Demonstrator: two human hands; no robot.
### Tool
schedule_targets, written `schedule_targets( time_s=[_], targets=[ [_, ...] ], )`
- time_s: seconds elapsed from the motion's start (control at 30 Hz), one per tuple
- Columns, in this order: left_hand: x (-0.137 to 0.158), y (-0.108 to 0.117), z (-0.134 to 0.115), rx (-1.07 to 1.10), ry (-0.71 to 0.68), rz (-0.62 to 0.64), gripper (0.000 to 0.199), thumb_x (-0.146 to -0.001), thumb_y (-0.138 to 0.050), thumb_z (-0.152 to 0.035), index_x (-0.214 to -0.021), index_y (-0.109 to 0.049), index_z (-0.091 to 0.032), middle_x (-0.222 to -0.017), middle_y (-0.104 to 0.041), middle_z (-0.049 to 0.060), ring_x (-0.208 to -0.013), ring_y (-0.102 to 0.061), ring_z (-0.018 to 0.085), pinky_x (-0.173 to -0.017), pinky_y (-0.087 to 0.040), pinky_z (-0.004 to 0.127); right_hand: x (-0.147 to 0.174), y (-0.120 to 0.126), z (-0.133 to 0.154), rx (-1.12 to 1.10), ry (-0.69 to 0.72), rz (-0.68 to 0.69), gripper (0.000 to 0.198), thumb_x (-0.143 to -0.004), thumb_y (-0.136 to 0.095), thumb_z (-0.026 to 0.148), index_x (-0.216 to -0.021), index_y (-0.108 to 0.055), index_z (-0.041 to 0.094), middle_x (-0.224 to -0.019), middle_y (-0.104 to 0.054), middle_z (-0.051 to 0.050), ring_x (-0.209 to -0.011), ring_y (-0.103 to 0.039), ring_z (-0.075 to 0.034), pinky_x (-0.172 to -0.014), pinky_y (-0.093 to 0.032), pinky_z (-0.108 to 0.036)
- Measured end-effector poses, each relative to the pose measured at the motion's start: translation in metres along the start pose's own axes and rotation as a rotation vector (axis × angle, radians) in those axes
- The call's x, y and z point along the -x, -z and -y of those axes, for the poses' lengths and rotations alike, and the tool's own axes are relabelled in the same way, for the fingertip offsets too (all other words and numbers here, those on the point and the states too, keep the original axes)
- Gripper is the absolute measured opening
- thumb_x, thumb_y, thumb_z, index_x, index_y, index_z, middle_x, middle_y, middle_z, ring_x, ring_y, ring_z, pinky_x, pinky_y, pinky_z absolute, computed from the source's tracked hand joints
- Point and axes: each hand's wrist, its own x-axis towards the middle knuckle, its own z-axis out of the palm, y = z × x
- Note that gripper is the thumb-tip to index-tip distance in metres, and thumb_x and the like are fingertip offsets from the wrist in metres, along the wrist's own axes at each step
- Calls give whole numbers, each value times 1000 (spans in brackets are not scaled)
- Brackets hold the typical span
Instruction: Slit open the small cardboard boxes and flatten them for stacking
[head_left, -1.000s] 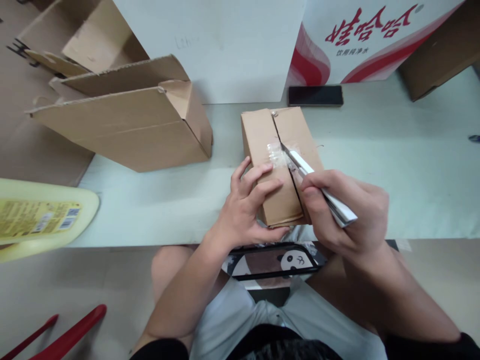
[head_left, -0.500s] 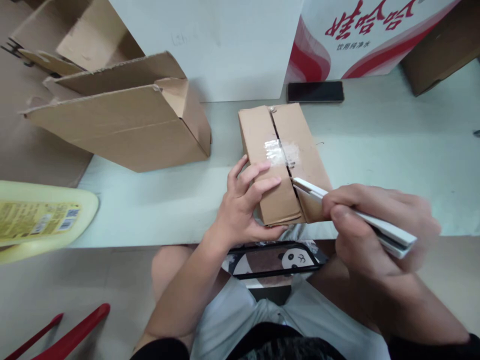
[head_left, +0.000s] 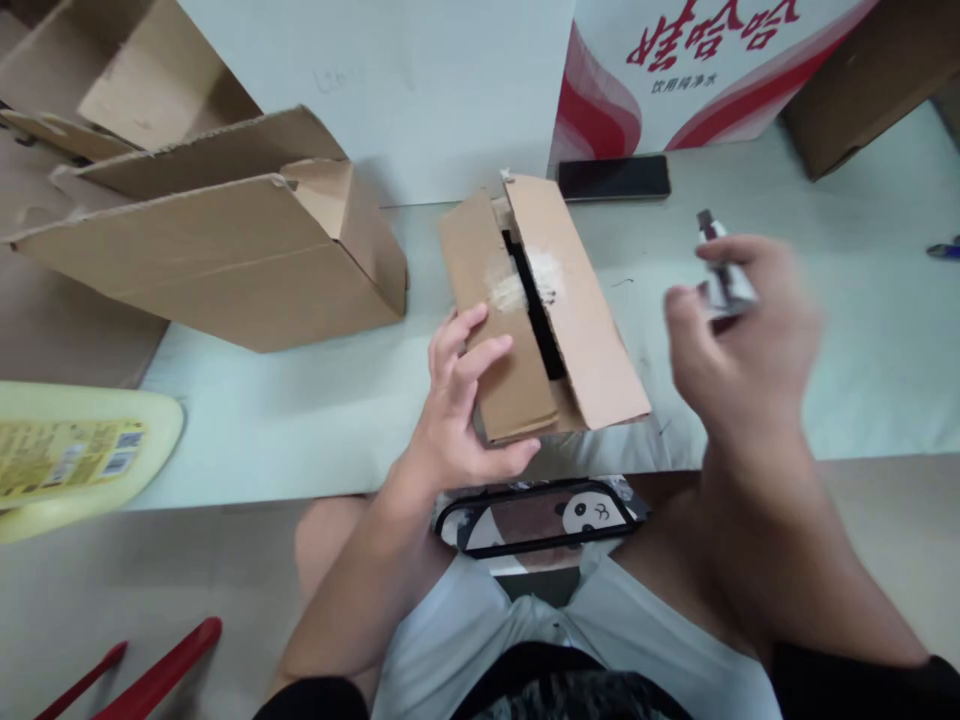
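A small cardboard box (head_left: 487,365) sits in front of me with its two top flaps parted along a dark slit. Its right flap (head_left: 577,310) is tilted up, and the cut tape (head_left: 508,290) shows on both sides of the gap. My left hand (head_left: 457,410) grips the box's near left corner, fingers on the left flap and thumb at the near side. To the right of the box, raised over the table, my right hand (head_left: 750,330) is closed around a white box cutter (head_left: 724,285), blurred and partly hidden by the fingers.
A larger open cardboard box (head_left: 247,260) stands to the left, with a yellow bottle (head_left: 90,450) nearer me. A black phone (head_left: 615,178) lies behind the small box, before white cartons (head_left: 450,90). A pen-like blue object (head_left: 943,251) lies far right.
The right hand has lifted the box cutter off the box's seam and swung it up and right. The flaps have parted, the right one rising. My left hand stays on the box.
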Motion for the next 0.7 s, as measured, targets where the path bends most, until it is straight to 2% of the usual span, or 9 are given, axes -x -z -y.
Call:
schedule_targets(
  time_s=[0.07,0.13,0.23,0.3,0.4,0.5,0.57,0.63,0.7],
  targets=[
    [0,3,2,7,31,-17,91,-80,-58,-83,-154,-31,-38,-156,-37,13,-151,-36,40,-125,-30,67,-5,-19,-9,167,-140,219,50,-87,-57,45,-128,-60,15,-93,-70,-13,-82,-65,-29,-76,-49,-43],
    [1,7,5,49,58,-38,97,-77,-63,-85,-155,-31,-38,-155,-38,14,-150,-37,41,-123,-33,66,-7,-29,-17,301,-202,420,60,-89,-54,53,-132,-58,12,-105,-72,-19,-92,-67,-34,-77,-50,-45],
    [2,13,12,174,104,-46,99,-75,-73,-76,-156,-30,-38,-158,-37,12,-151,-37,40,-123,-36,62,-6,-31,-22,417,-216,584,59,-91,-47,56,-128,-61,12,-109,-71,-21,-96,-67,-37,-75,-51,-46],
    [2,17,15,264,135,-77,98,-74,-79,-70,-155,-35,-38,-160,-39,11,-152,-37,39,-124,-36,57,-7,-27,-20,443,-213,647,61,-93,-43,54,-136,-59,13,-110,-72,-20,-97,-67,-38,-76,-51,-46],
    [1,19,18,350,227,-223,78,-80,-77,-67,-146,-51,-35,-157,-49,8,-150,-44,35,-124,-39,49,-8,-24,-16,433,-218,693,69,-94,-42,52,-154,-48,18,-117,-73,-19,-104,-68,-40,-79,-53,-50],
    [-2,15,20,345,412,-478,54,-90,-68,-64,-126,-66,-25,-136,-66,8,-140,-56,29,-120,-44,42,-8,-25,-17,403,-216,686,66,-94,-44,50,-153,-51,20,-121,-73,-18,-111,-68,-42,-85,-54,-54],
    [-4,12,21,352,538,-701,46,-90,-68,-62,-108,-69,-20,-114,-72,7,-127,-65,26,-113,-50,38,-8,-27,-21,380,-198,673,61,-93,-47,44,-148,-56,20,-122,-72,-17,-111,-68,-42,-88,-54,-57],
    [-6,11,24,423,652,-895,43,-86,-71,-60,-95,-67,-18,-98,-73,4,-111,-71,22,-101,-56,34,-8,-29,-28,330,-169,628,58,-90,-49,37,-146,-58,19,-122,-72,-16,-108,-69,-40,-90,-54,-58],
    [-6,14,28,559,799,-950,39,-80,-76,-54,-91,-67,-18,-90,-73,2,-99,-72,19,-89,-59,29,-9,-31,-35,204,-105,550,58,-87,-54,33,-142,-60,18,-123,-71,-17,-110,-68,-39,-93,-55,-58]
  ],
)
